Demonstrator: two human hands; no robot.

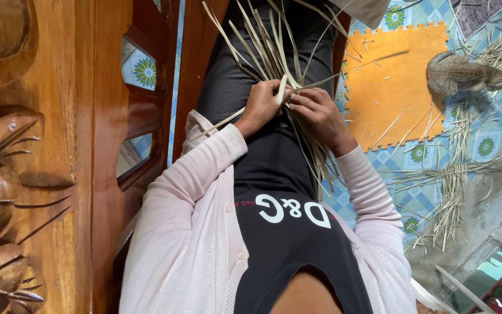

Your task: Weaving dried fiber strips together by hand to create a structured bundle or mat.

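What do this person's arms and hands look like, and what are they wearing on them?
Both arms are covered by long, pale pink knitted cardigan sleeves with ribbed cuffs ending at the wrists. The left hand and right hand are bare: no gloves, and no rings or watch that I can make out.

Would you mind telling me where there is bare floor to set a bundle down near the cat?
The orange foam mat is mostly bare between the dark wooden chair and the grey striped cat, with only a few stray strips. The blue patterned floor below the cat is crowded with pale reed strips. Both hands are full of strips.
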